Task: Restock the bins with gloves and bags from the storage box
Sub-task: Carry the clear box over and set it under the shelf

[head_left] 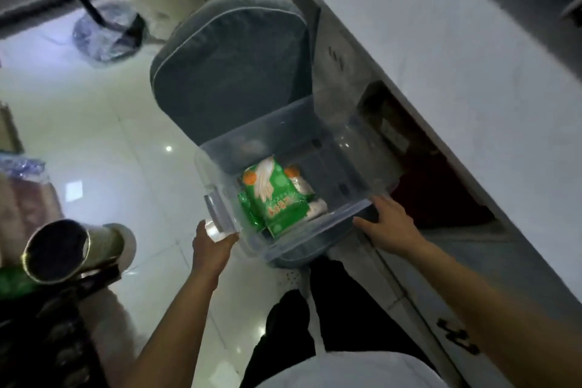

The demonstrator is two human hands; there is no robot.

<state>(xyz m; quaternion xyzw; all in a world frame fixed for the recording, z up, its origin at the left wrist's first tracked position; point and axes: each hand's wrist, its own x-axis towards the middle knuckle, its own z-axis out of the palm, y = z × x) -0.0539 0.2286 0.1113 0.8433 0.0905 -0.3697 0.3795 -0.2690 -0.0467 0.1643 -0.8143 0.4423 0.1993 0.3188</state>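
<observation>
A person looks down at a clear plastic storage box (340, 230) resting on a grey cushioned chair seat (233, 72); everything here is placed relative to that box. The left hand (211, 242) is at the box's near-left corner, fingers curled around the protruding clear handle (220, 214), apparently gripping it. The right hand (390, 224) is at the box's near-right rim, palm down with fingers spread along the edge, pressing or steadying rather than closed around anything. Holding opposite sides like this probably keeps the box from sliding off the soft seat, or readies it to be lifted or turned.

Inside the box, against its near-left wall, lie green glove packets (274, 195) printed with a white hand, stacked on one another, with pale plastic bag rolls (307, 195) just behind them. The rest of the box floor looks bare.

To the right of the box runs a white counter (456, 72) with cabinet fronts below. To the left is glossy tiled floor (104, 135), and further left a cardboard tube (72, 249) lying on its side. No restocking bins can be clearly identified; nothing has yet been taken out by either hand
</observation>
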